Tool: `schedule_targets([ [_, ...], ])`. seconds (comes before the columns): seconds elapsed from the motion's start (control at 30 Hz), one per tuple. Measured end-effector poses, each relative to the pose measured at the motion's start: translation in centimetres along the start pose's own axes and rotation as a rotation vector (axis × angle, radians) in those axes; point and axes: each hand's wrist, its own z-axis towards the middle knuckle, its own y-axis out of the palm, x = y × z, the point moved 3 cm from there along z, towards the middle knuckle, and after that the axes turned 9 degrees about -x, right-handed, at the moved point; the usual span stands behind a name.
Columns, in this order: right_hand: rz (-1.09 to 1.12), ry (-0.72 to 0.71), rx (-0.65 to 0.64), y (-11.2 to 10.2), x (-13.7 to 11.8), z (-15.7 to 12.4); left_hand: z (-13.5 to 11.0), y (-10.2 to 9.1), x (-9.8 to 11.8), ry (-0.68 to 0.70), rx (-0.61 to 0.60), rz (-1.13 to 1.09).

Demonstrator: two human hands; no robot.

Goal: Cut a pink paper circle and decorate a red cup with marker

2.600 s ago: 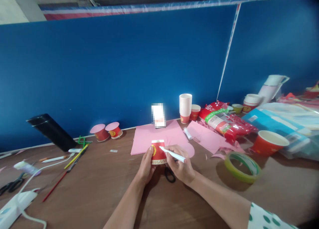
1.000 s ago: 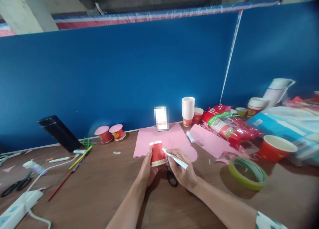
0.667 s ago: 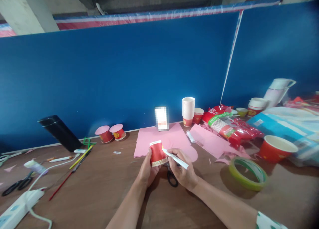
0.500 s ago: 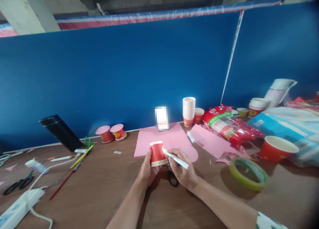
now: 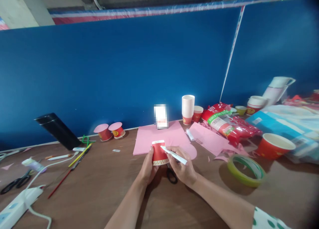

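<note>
My left hand is wrapped round a red paper cup with a white band at the top and a zigzag border along the bottom. My right hand grips a white pen, its tip touching or almost touching the cup's upper right side. The right fingertips are close against the cup's lower right. Below the hands, the black handle of scissors shows on the table; their blades are hidden. Behind the cup lie pink paper sheets.
To the left are two short red cups with pink discs, a black tumbler, brushes and a power strip. On the right are yellow-green tape, a red cup, a red packet and stacked cups.
The cup has turned slightly in my left hand, and the yellow mark near the pen tip is no longer visible. The whole view has shifted a little.
</note>
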Motion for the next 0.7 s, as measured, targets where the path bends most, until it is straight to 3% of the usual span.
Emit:
schedule_targets([
  [0.7,-0.010,0.008,-0.017,-0.01,-0.03,0.12,0.13,-0.53,-0.29,0.009,-0.018,0.012],
])
